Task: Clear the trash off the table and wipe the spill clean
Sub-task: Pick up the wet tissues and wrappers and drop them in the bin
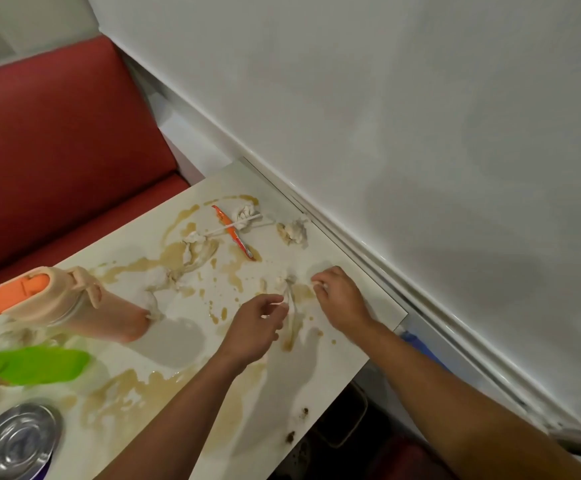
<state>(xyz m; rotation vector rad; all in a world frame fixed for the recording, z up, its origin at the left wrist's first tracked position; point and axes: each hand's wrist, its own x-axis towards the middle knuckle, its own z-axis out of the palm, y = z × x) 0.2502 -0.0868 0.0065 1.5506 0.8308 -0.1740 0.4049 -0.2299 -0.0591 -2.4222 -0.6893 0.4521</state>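
Table point(344, 258): white top, stained with a brown spill point(174, 254) running from 12 o'clock down to 7 o'clock.
Left hand point(256, 327): at centre; fingers curled, thumb and forefinger pinching a thin strand of soaked tissue point(289, 299).
Right hand point(339, 296): at 3 o'clock of the left hand, near the table's wall-side edge; fingers curled together around what appears to be a small white tissue scrap point(317, 283), partly hidden.
Trash, far end: crumpled tissue wad point(294, 232) at 12 o'clock near the wall; orange wrapper point(232, 232) just beside it at 11 o'clock, crossed by a white stick point(237, 224).
Wet tissue clump point(188, 261): at 10 o'clock, lying in the spill.
Bottle point(74, 303): peach body, orange lid, at 9 o'clock.
Green object point(36, 365): at 8 o'clock, blurred.
Metal bowl point(15, 441): at 7 o'clock.
Seat point(57, 150): red bench beyond the table, at 10 o'clock.
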